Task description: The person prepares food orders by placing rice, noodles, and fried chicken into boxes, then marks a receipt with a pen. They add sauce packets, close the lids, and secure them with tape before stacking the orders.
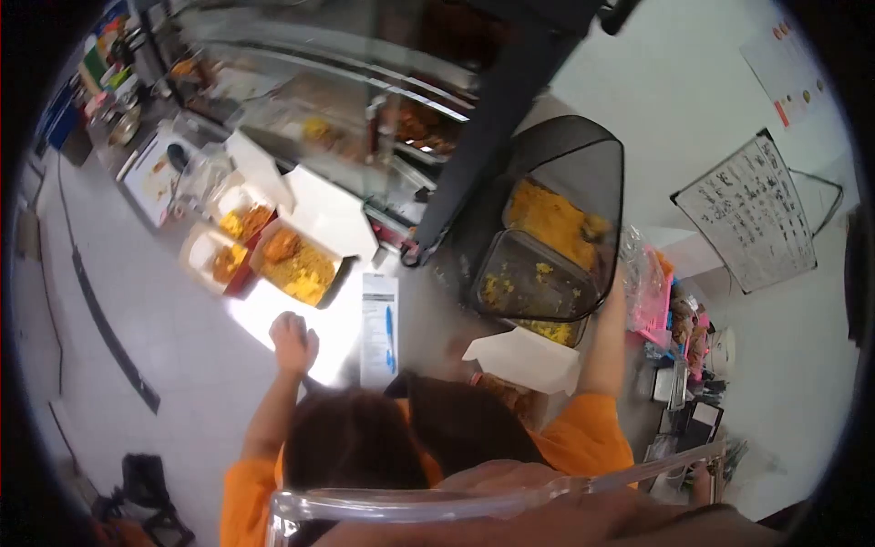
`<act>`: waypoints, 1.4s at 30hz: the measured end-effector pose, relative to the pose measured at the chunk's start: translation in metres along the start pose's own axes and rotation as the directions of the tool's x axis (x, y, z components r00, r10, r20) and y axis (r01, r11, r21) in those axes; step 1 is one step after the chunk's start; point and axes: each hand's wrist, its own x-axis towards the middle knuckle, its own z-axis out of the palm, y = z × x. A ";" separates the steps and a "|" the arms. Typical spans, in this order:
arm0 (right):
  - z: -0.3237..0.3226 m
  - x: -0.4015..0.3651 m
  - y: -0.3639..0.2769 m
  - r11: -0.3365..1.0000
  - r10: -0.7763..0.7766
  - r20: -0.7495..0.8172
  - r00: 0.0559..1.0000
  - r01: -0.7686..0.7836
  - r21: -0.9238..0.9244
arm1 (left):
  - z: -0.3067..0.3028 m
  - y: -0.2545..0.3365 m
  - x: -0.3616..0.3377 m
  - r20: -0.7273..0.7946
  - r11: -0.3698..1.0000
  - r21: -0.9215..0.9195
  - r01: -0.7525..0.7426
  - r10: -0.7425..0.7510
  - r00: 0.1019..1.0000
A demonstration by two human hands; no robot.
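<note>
Neither of my hands shows clearly. A blurred skin-toned shape (pixel 565 520) fills the bottom edge behind a clear plastic bar (pixel 437 501); I cannot tell what it is. Right in front of me stands a person in an orange shirt (pixel 583 438), dark hair towards me. One hand of theirs (pixel 292 339) rests on the counter beside an open takeaway box of yellow rice and fried chicken (pixel 296 264). Their other arm (pixel 606 342) reaches up to metal trays of yellow rice (pixel 529 283) under a black mesh cover (pixel 583 150). A white open box (pixel 524 357) sits by their chest.
Two more filled boxes (pixel 228 260) (pixel 241 221) lie left of the first. A paper slip with a blue pen (pixel 379 330) lies on the counter. A glass display case (pixel 365 109) runs behind. A pink basket (pixel 652 305) and a whiteboard (pixel 752 210) are on the right.
</note>
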 end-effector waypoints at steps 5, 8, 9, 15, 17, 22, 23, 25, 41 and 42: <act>-0.035 -0.184 -0.075 0.980 -0.052 -0.229 0.972 0.005 -0.199 | -0.002 -0.010 -0.001 -0.010 0.987 -0.158 -0.034 0.033 0.999; -0.026 -0.291 -0.110 0.944 0.028 -0.242 0.970 -0.105 -0.313 | -0.003 -0.016 -0.001 -0.008 0.975 -0.207 -0.078 0.079 0.997; -0.029 -0.316 -0.111 0.920 0.070 -0.301 0.951 -0.178 -0.348 | -0.007 -0.016 0.000 0.002 0.965 -0.252 -0.068 0.071 0.997; 0.139 -0.427 -0.122 0.908 0.260 -0.138 0.956 -0.291 -0.300 | 0.009 -0.061 0.018 0.328 0.597 -0.749 0.288 -0.043 0.944; 0.212 -0.423 -0.104 0.933 0.330 0.145 0.933 -0.298 -0.204 | -0.005 -0.088 0.025 0.496 0.374 -0.799 0.471 -0.033 0.868; 0.429 -0.399 -0.047 0.876 0.441 0.490 0.752 -0.479 -0.054 | -0.059 -0.162 0.022 0.514 0.380 -0.785 0.489 -0.042 0.857; 0.469 -0.395 -0.043 0.890 0.399 0.584 0.707 -0.451 -0.063 | -0.067 -0.180 0.018 0.499 0.410 -0.775 0.480 -0.066 0.864; 0.532 -0.379 -0.011 0.912 0.375 0.637 0.674 -0.391 -0.123 | -0.087 -0.210 0.009 0.470 0.473 -0.749 0.464 -0.115 0.875; 0.620 -0.381 0.053 0.918 0.150 0.398 0.905 -0.278 0.285 | -0.111 -0.274 -0.026 0.601 0.245 -0.698 0.672 -0.310 0.737; 0.605 -0.386 0.046 0.856 0.198 0.427 0.882 -0.368 0.363 | -0.111 -0.273 -0.020 0.596 0.273 -0.697 0.663 -0.293 0.747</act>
